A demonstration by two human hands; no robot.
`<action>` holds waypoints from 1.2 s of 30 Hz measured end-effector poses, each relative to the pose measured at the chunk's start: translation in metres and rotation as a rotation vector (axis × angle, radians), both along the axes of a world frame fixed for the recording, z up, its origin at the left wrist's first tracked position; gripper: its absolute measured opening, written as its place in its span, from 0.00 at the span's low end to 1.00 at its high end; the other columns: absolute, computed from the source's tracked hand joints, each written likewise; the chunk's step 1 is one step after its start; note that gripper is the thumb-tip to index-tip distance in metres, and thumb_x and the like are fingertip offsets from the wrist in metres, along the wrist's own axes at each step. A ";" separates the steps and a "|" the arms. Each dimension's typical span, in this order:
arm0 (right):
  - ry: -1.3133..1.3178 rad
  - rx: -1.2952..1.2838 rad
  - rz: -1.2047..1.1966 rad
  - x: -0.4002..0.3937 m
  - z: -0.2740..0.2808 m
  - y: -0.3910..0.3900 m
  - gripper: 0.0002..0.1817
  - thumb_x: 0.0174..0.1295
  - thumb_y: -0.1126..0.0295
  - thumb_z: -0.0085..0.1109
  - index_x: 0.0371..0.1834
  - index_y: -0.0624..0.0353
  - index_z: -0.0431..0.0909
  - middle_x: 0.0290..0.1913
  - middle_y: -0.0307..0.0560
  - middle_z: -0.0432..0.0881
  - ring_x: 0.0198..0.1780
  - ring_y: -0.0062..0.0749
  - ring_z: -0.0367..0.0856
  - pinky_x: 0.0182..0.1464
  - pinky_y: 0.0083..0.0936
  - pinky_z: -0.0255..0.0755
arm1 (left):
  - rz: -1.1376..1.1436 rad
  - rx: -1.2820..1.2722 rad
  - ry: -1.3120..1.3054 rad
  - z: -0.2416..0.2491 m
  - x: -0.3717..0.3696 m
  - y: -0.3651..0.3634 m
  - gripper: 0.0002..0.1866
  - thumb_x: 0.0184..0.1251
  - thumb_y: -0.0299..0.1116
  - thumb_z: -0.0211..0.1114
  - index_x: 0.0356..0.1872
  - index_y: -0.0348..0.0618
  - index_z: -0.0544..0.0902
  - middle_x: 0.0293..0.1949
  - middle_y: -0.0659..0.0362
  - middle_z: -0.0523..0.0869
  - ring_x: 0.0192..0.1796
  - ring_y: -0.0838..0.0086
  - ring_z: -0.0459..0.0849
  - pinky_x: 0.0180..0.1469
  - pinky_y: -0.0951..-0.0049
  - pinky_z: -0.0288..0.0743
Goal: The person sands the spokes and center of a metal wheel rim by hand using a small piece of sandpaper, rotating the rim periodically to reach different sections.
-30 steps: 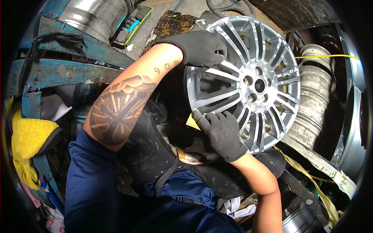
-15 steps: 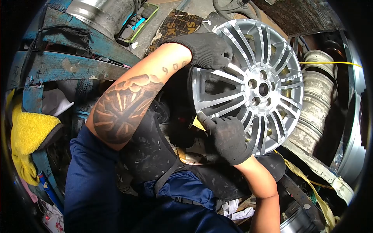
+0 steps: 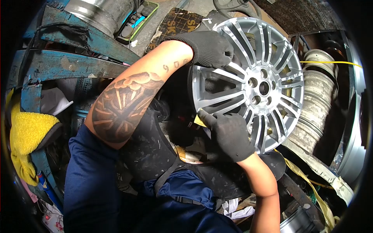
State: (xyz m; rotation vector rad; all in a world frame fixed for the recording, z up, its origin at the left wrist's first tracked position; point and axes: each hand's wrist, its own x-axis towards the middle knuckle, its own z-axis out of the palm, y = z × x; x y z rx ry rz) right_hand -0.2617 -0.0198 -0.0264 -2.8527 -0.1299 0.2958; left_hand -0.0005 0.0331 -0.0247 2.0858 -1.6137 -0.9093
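Observation:
A silver multi-spoke alloy wheel (image 3: 256,73) faces up, tilted, in front of me. My left hand (image 3: 211,50), in a dark knit glove, is closed over the wheel's upper left edge, its fingertips partly hidden. At the lower left edge, my right hand (image 3: 233,134), also gloved, presses a small yellow sheet that looks like sandpaper (image 3: 199,121) against the rim. The index finger stretches along the edge over the sheet, and the other fingers curl under, mostly out of sight.
Several dirty wheel barrels (image 3: 316,91) stand stacked on the right, with a yellow cord (image 3: 330,62) across them. A blue metal frame (image 3: 74,66) is at left, with a yellow cloth (image 3: 35,126) hanging there. A green-edged tray (image 3: 145,23) lies at the top.
My right hand has shifted slightly, its back moving down and right while the index fingertip slid a little up the rim edge. My left hand stays on the wheel.

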 end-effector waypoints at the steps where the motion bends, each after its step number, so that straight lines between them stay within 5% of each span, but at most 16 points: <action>1: -0.039 -0.004 0.001 0.000 -0.001 0.000 0.27 0.61 0.67 0.66 0.66 0.43 0.85 0.31 0.40 0.82 0.29 0.37 0.83 0.33 0.35 0.74 | -0.011 -0.028 -0.021 -0.003 0.001 0.000 0.21 0.75 0.47 0.58 0.64 0.58 0.86 0.54 0.48 0.90 0.56 0.55 0.90 0.63 0.57 0.80; 18: -0.083 0.070 -0.039 0.004 0.004 0.000 0.23 0.63 0.68 0.62 0.63 0.41 0.84 0.29 0.40 0.83 0.29 0.36 0.86 0.34 0.35 0.75 | -0.007 0.010 -0.071 0.000 0.000 0.000 0.23 0.73 0.47 0.59 0.66 0.58 0.84 0.50 0.50 0.92 0.50 0.57 0.92 0.61 0.58 0.81; 21: 0.043 0.023 -0.018 0.000 0.001 -0.003 0.28 0.59 0.66 0.70 0.66 0.43 0.85 0.34 0.43 0.85 0.31 0.40 0.86 0.33 0.38 0.76 | -0.023 0.012 -0.025 -0.006 0.003 -0.001 0.23 0.73 0.47 0.59 0.67 0.59 0.84 0.52 0.49 0.91 0.53 0.57 0.91 0.62 0.58 0.81; 24: -0.112 0.089 -0.032 0.001 -0.003 -0.001 0.28 0.59 0.67 0.69 0.66 0.44 0.85 0.36 0.43 0.86 0.32 0.40 0.87 0.34 0.37 0.76 | 0.012 -0.126 -0.017 -0.017 0.004 0.000 0.21 0.67 0.46 0.59 0.52 0.48 0.90 0.46 0.48 0.93 0.48 0.54 0.91 0.54 0.57 0.83; 27: 0.058 0.011 -0.001 0.001 0.007 0.000 0.27 0.60 0.68 0.67 0.66 0.45 0.85 0.36 0.43 0.87 0.32 0.41 0.87 0.34 0.37 0.76 | 0.027 -0.136 -0.060 -0.019 0.002 0.001 0.21 0.68 0.45 0.58 0.52 0.48 0.90 0.46 0.48 0.93 0.47 0.55 0.91 0.54 0.57 0.83; 33: -0.014 0.090 -0.043 0.003 0.010 -0.001 0.28 0.60 0.70 0.65 0.67 0.46 0.84 0.35 0.43 0.87 0.32 0.41 0.87 0.34 0.37 0.76 | 0.034 -0.066 -0.055 -0.008 0.002 0.003 0.22 0.71 0.46 0.57 0.57 0.51 0.89 0.49 0.49 0.92 0.51 0.55 0.91 0.57 0.58 0.82; 36: -0.010 0.097 -0.022 -0.002 -0.003 -0.003 0.27 0.60 0.70 0.65 0.67 0.45 0.84 0.35 0.43 0.87 0.32 0.41 0.87 0.35 0.37 0.76 | -0.014 -0.061 -0.043 -0.006 0.003 0.004 0.23 0.75 0.45 0.59 0.65 0.48 0.83 0.49 0.42 0.90 0.52 0.48 0.89 0.61 0.55 0.80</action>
